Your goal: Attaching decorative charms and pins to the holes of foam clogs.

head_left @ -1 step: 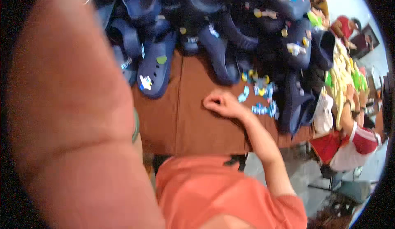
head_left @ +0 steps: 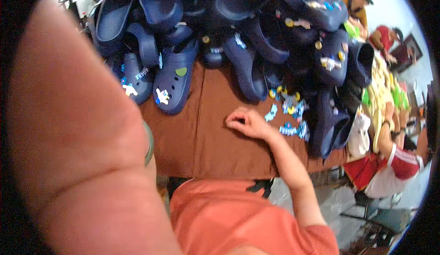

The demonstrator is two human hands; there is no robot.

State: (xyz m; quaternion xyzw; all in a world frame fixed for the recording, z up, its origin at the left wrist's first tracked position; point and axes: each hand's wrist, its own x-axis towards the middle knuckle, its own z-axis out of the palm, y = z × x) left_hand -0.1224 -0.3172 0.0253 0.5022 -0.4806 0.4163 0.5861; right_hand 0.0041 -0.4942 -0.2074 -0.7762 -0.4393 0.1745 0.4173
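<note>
My left hand (head_left: pixel 89 113) looms large and blurred at the left, raised close to the camera. Its fingers are out of the picture, so whatever they may hold is hidden. My right hand (head_left: pixel 250 123) rests on the brown tablecloth (head_left: pixel 215 149), fingers curled and thumb bent in toward them, with nothing visible in it. Just to its right lies a loose cluster of small blue, yellow and white shoe charms (head_left: pixel 291 108). Beyond it is a dark blue clog (head_left: pixel 247 71). Another navy clog (head_left: pixel 178 78), bearing a green charm and a white figure charm, lies to the left.
Many navy clogs are heaped along the table's far side, among them one (head_left: pixel 114 19) at the far left. More clogs (head_left: pixel 325 122) stand at the right beside a white shoe (head_left: pixel 359 135). Several people work farther right, near a yellow-and-green pile (head_left: pixel 380 85).
My left hand has shifted slightly left, uncovering more of the clogs at the far left. The whole view has tilted a little, and my right hand stays on the cloth.
</note>
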